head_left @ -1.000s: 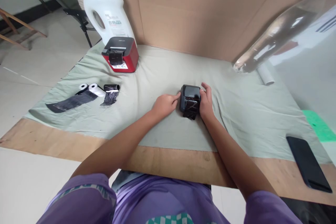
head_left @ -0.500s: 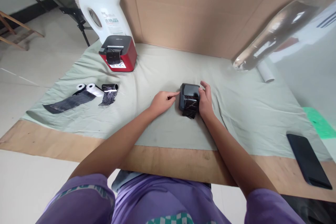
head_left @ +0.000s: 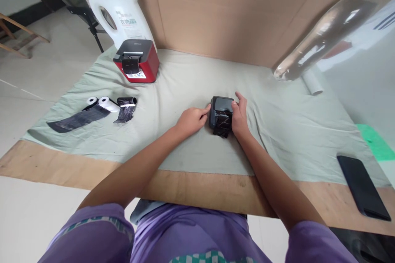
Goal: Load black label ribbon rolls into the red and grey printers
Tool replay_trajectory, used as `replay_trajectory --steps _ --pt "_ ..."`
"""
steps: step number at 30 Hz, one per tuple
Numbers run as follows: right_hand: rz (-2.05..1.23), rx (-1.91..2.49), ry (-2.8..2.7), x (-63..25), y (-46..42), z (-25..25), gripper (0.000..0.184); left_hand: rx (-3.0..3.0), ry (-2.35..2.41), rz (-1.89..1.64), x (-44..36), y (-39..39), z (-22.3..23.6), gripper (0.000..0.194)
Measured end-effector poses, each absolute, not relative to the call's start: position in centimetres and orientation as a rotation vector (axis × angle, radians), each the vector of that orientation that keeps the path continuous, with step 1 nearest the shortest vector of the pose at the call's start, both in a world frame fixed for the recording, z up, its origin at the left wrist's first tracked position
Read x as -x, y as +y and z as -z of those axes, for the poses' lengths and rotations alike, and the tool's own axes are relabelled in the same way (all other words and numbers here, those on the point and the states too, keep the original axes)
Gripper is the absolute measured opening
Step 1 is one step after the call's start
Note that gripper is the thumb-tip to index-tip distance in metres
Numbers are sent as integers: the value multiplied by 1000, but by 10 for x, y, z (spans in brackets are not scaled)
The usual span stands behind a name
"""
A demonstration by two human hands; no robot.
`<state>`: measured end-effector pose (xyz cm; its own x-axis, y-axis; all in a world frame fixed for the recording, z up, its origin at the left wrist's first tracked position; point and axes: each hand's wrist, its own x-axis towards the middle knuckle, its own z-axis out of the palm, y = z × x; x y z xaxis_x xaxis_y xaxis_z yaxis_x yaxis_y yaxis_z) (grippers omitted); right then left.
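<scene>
Bench (head_left: pixel 197 184), cloth-covered (head_left: pixel 185 156); red printer (head_left: pixel 151 65) at back left; black printer (head_left: pixel 223 103) near middle, between hands, top looking closed; right hand (head_left: pixel 240 120) along its right side, index finger raised, cannot tell if gripping; left hand (head_left: pixel 191 120) fingertip at its left side, others curled, pressure unclear; rolls (head_left: pixel 108 104) lying left; black strip (head_left: pixel 221 122) already out front, loading seemingly done; remaining work not shown

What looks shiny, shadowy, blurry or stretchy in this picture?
Head view: bright glare on the clear bottle, thin glints on the black film; head view: soft dark patch on the cardboard, tiny writing on the white jug too blurry to read; head view: jug and bottle lean outward, probably lens stretch.
</scene>
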<state>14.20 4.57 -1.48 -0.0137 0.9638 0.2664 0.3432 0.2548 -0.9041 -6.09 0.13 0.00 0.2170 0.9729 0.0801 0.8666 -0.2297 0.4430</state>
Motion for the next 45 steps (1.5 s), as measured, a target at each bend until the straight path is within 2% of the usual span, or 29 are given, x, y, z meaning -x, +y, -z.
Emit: replay_trajectory --steps 12,45 --pt "-760 1259 -1555 -141 49 18 60 -2278 1868 -149 50 -2 -10 59" --pt "-908 1261 -1484 -143 48 19 51 -2282 1857 -189 49 -4 -7 56"
